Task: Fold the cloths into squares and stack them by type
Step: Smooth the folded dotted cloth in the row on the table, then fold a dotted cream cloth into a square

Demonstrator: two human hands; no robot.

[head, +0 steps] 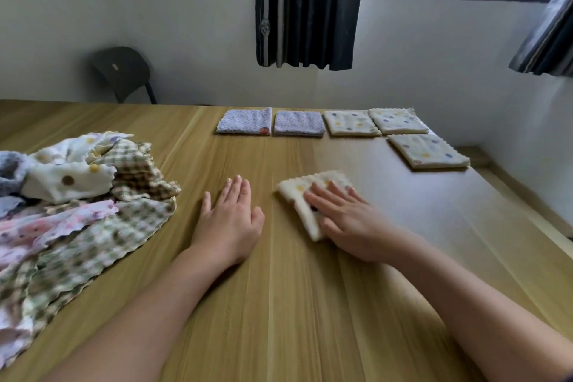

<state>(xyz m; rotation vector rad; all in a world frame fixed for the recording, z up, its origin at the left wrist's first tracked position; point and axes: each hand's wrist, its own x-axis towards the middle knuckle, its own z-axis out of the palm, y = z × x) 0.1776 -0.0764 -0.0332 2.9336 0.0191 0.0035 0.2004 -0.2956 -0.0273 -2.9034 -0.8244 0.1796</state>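
The cream dotted cloth (294,192) is already folded down to a small pad and sits on the table (310,304) in front of the person, a bit right of centre, with the right hand (344,220) lying flat on top, fingers straight and spread, pressing rather than grabbing. It's close to square as far as I can tell, but the hand hides a good chunk. The one long edge I can see runs from the far-left corner back toward the person's right, so the pad sits skewed to the table's grain with a corner poking toward the left hand (229,220). That hand is palm-down on bare wood just beside it, fingers relaxed and straight, holding nothing. Progress-wise I'd call it maybe a third done. Along the far edge there are two lilac squares (245,121) side by side, then two cream dotted squares (352,123) next to them, plus a third cream one (428,150) set a little nearer. They're laid out by type, but I can't tell if any is really a stack. This pad looks like it belongs with the cream ones and isn't there yet. Over on the left is a messy heap of unfolded cloths (77,195), checked green, pink floral and dotted cream, so there's plenty left to fold.
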